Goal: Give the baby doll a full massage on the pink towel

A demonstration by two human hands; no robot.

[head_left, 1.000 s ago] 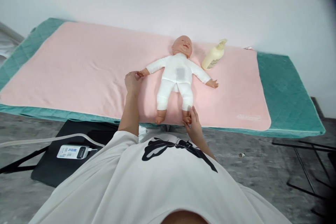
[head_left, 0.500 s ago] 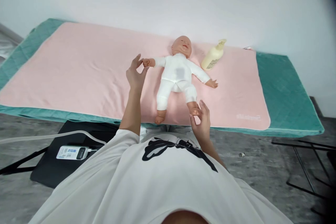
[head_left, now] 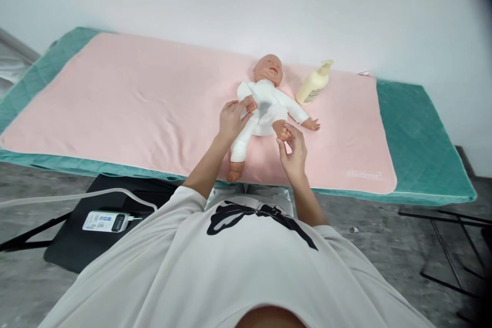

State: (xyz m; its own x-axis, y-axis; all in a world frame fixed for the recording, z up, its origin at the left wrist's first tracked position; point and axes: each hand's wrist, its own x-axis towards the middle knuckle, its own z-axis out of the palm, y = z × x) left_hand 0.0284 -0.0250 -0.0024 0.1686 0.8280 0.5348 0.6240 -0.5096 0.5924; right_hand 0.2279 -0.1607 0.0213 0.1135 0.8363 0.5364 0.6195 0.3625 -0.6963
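A baby doll with a smooth tan head and a soft white fabric body [head_left: 265, 92] lies on its back on a pale pink cloth blanket [head_left: 154, 87]. The blanket is spread over a long, narrow bed with a teal quilted cover [head_left: 426, 143], set against a white wall. The doll's head points toward the wall and its feet toward the person, who wears a white shirt with a black bow print [head_left: 253, 215].

Both hands are clamped lightly on the doll and well apart from each other. The left hand [head_left: 231, 122] pinches the doll's small tan hand [head_left: 251, 107] between thumb and fingers, with that arm folded in over the belly. The right hand [head_left: 295, 156] grips the doll's tan foot [head_left: 283, 132] on the opposite side, with that knee bent and the foot raised. The doll's other arm and leg lie stretched out on the blanket.

A pale yellow plastic pump bottle [head_left: 313, 86] stands beyond the outstretched arm.

The step in hand seems to be a diagonal bend, one arm and the opposite leg folded inward together. The next move probably calls for gentle, matched pressure from both hands, without twisting either limb.
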